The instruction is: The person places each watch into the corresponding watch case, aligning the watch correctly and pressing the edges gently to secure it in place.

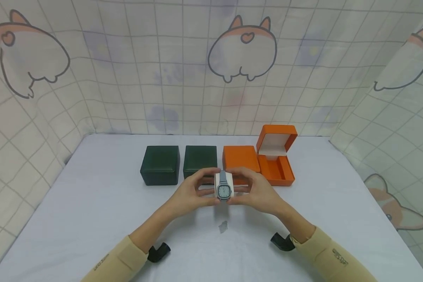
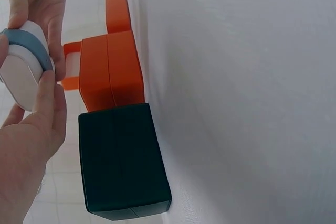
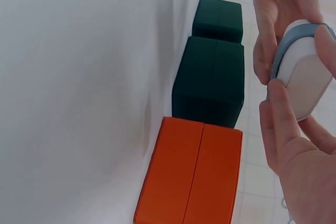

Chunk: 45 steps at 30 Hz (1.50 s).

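Both hands' grip (image 1: 224,192) clasps a cushion-mounted watch (image 1: 223,190); sleeve print (image 1: 340,257) unreadable.

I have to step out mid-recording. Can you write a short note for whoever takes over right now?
Left hand and right hand together hold the grey-strapped square-faced watch on its white oval cushion above the white table.
Open orange hinged box stands empty at the right of the row.
Shut: orange box, two dark green boxes.
Done: watch mounted on cushion.
Left: probably seating it in the open box and closing the lid.
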### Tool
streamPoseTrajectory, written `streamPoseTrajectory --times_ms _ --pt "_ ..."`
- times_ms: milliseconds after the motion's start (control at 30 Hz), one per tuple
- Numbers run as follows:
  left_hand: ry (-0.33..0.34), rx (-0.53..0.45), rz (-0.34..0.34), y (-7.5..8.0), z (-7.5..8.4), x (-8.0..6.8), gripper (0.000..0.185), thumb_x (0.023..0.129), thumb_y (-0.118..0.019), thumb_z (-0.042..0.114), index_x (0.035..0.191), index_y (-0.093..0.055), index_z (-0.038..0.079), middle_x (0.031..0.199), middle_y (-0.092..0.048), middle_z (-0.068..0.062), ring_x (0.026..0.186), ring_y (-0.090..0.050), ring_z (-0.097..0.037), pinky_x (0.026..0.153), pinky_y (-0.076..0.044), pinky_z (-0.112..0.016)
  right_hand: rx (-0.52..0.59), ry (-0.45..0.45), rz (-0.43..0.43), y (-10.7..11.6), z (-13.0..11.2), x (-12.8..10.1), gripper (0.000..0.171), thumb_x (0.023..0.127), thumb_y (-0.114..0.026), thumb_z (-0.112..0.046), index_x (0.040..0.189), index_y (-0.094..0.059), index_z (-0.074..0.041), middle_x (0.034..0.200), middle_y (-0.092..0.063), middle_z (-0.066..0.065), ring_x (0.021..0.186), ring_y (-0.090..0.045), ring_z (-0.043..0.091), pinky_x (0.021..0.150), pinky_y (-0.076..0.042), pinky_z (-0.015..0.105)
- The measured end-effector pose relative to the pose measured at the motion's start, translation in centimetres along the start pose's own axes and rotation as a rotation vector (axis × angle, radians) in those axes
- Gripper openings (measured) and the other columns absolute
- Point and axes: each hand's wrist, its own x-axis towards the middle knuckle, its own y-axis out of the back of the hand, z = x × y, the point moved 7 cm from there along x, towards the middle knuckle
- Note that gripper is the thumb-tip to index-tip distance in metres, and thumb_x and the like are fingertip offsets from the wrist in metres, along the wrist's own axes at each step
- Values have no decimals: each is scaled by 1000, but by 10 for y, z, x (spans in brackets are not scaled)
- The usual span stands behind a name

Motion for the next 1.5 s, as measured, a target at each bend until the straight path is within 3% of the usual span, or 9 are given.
streamPoseTrajectory --times_ms 533,800,1000,1500 --pt "-1 15 -9 -2 1 -4 78 85 -82 -4 152 -43 8 156 -39 -9 135 -45 -38 105 -48 -33 14 -7 -6 -3 6 0 76 79 -91 -13 145 -54 -13 141 -55 4 125 -57 34 97 -54 33" --pt "-40 183 34 -4 4 -7 79 82 -88 5 150 -48 14 156 -38 -7 140 -41 -25 108 -46 -37 7 -13 -9 -3 8 -1 76 80 -90 -13 146 -54 -12 142 -54 6 127 -56 35 99 -53 37" --pt "-87 284 85 -4 9 -10 73 81 -90 10 145 -55 16 160 -31 -14 145 -34 -26 110 -43 -43 24 -17 -6 -2 9 -1 74 82 -89 -13 146 -53 -9 142 -54 9 126 -56 38 98 -54 35" --pt "-158 259 99 -10 14 -7 51 85 -85 5 132 -67 14 150 -42 -3 137 -43 -24 105 -48 -41 31 -37 -9 -3 9 0 73 84 -87 -12 147 -52 -6 142 -54 9 126 -56 39 97 -54 32"
